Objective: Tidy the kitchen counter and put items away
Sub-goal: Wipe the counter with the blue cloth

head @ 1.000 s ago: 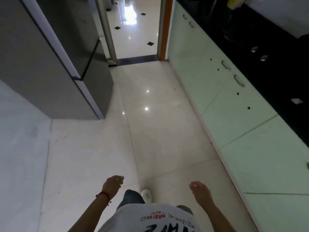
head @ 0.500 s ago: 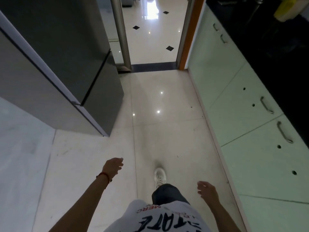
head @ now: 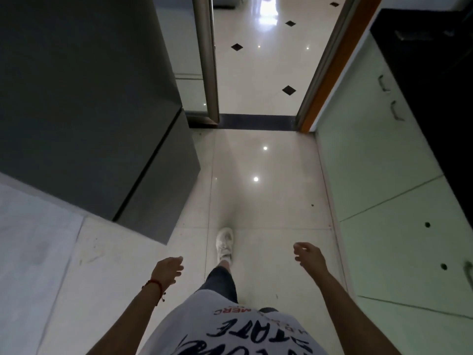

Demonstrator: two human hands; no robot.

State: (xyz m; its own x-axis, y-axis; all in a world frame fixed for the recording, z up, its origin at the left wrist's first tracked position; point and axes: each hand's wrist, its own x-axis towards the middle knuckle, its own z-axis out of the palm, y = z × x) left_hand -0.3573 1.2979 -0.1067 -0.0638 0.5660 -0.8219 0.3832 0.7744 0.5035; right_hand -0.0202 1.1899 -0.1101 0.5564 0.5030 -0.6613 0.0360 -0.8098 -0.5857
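Observation:
I look down at a glossy tiled kitchen floor point(head: 268, 201) while walking. My left hand point(head: 167, 271) hangs low at the lower left, fingers loosely curled, holding nothing; a red thread is tied at its wrist. At the lower right my right hand point(head: 308, 257) is also empty with its fingers apart. The black kitchen counter point(head: 432, 80) runs along the right edge, far above my hands, and only a dark strip of it shows. No loose counter items are visible.
A dark grey refrigerator point(head: 84, 103) fills the upper left. Pale green cabinet doors point(head: 378, 175) with metal handles line the right. An open doorway point(head: 258, 73) with an orange frame lies ahead. My white shoe point(head: 224, 243) steps forward.
I have walked forward: the doorway and refrigerator are closer, and the counter has slid out to the right edge. Both hands swing empty at my sides.

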